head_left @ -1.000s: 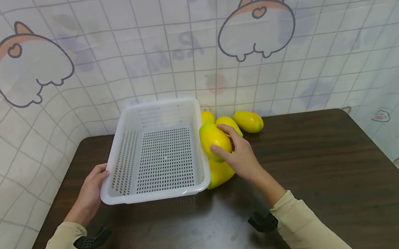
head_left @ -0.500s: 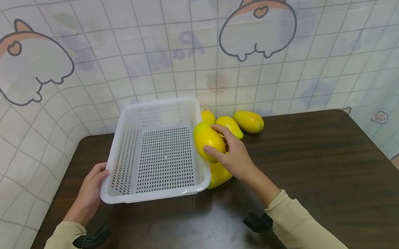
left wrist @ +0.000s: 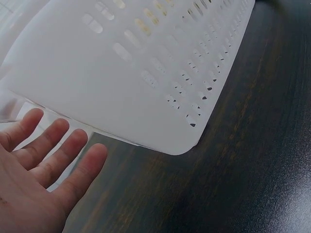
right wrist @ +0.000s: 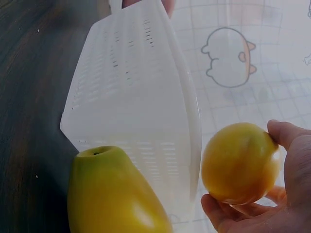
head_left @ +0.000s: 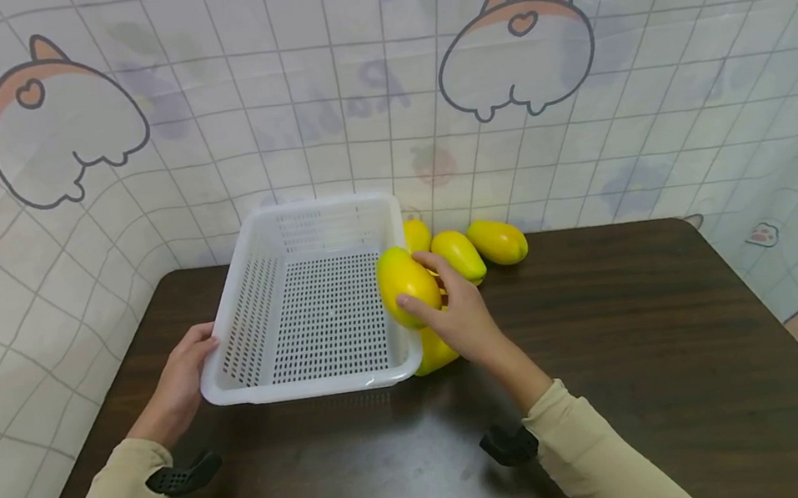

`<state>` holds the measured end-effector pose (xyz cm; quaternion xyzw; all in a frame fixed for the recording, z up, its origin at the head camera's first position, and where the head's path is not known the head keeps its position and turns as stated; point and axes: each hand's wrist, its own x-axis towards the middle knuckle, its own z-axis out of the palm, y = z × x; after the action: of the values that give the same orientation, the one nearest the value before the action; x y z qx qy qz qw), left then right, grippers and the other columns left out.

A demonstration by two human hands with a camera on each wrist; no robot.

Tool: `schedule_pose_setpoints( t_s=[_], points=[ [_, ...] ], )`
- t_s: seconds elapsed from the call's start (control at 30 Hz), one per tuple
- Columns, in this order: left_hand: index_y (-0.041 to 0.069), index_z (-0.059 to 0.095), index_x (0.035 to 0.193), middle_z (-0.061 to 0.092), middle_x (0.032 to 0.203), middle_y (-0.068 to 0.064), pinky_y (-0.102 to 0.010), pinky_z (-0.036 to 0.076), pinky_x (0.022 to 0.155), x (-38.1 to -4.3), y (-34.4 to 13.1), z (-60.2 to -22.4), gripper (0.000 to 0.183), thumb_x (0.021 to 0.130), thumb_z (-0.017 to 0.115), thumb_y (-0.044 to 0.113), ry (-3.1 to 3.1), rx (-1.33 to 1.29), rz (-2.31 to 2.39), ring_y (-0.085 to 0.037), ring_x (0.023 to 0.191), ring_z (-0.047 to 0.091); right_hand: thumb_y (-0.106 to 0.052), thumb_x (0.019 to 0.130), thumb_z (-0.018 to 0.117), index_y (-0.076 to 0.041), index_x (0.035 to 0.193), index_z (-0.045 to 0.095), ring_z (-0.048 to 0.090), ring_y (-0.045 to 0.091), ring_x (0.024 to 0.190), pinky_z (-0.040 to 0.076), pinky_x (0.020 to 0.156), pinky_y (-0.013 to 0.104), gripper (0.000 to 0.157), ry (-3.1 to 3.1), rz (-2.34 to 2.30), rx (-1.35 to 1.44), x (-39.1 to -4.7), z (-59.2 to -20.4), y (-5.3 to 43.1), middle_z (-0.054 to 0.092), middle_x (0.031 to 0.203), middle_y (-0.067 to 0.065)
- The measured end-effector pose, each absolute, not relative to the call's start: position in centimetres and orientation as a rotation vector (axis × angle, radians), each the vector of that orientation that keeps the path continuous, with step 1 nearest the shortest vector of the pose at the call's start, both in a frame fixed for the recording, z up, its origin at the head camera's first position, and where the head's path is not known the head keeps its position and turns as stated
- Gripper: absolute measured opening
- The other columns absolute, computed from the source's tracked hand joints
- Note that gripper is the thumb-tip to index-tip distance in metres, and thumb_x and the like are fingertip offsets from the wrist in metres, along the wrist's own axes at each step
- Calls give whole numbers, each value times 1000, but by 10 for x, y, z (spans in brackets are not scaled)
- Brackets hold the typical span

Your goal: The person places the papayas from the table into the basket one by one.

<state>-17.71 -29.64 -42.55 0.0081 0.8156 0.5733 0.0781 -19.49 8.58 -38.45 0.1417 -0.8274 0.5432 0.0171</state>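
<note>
My right hand (head_left: 464, 316) grips a yellow papaya (head_left: 401, 285) between thumb and fingers, at the right rim of a white plastic basket (head_left: 311, 388). In the head view the held papaya overlaps that rim. At the basket's left side, my left hand (head_left: 180, 380) rests against the rim. Its fingers (left wrist: 77, 141) are straight and spread in the left wrist view, and the thumb is hidden there. Slotted holes cover the basket's floor, and nothing lies inside. Another papaya (right wrist: 109, 194), greenish at its stem end, lies beside the basket in the right wrist view.
Several more papayas, including one papaya (head_left: 459, 256) and another papaya (head_left: 497, 242) farther back, lie right of the basket. All stand on a dark wooden table (head_left: 647, 351). A white gridded cloth (head_left: 317, 83) with cartoon animals hangs behind it.
My right hand has moved left with the papaya, from beside the basket's right rim to overlapping it. The left hand and the basket have barely moved.
</note>
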Motion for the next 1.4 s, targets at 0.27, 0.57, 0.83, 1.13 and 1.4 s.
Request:
schedule_pose_setpoints(
  t_s=[0.27, 0.57, 0.83, 1.13, 1.4],
  points=[
    [5, 28, 143, 47, 127, -10, -25, 49, 82, -177, -295, -426, 50, 106, 22, 38, 2449, 14, 1709, -2, 98, 57, -35, 89, 65, -21, 145, 37, 54, 32, 120, 51, 91, 46, 64, -2568, 1696, 446, -192, -385, 82, 48, 141, 9],
    [6, 28, 143, 48, 122, 0, -24, 48, 83, -176, -295, -425, 50, 106, 22, 39, 2451, 19, 1706, -2, 98, 57, -39, 90, 64, -25, 145, 37, 54, 28, 121, 52, 91, 45, 63, -2578, 1736, 435, -191, -386, 75, 46, 139, 4],
    [7, 28, 143, 49, 121, 3, -24, 48, 82, -177, -297, -427, 48, 106, 23, 38, 2447, 13, 1711, -2, 98, 57, -41, 89, 64, -27, 145, 37, 53, 27, 123, 51, 94, 45, 64, -2592, 1749, 448, -191, -387, 70, 47, 141, 3],
    [8, 29, 142, 49, 120, 4, -27, 48, 83, -176, -296, -426, 49, 105, 23, 40, 2449, 8, 1711, -3, 99, 57, -38, 89, 65, -24, 144, 38, 52, 26, 122, 49, 96, 45, 63, -2573, 1743, 496, -191, -384, 66, 49, 140, 3],
    [10, 30, 142, 46, 127, -8, -29, 48, 84, -176, -295, -427, 49, 105, 23, 42, 2456, 4, 1700, -4, 99, 57, -38, 87, 66, -25, 143, 38, 53, 24, 121, 49, 94, 45, 64, -2581, 1730, 511, -191, -385, 63, 49, 140, 2]
  ],
)
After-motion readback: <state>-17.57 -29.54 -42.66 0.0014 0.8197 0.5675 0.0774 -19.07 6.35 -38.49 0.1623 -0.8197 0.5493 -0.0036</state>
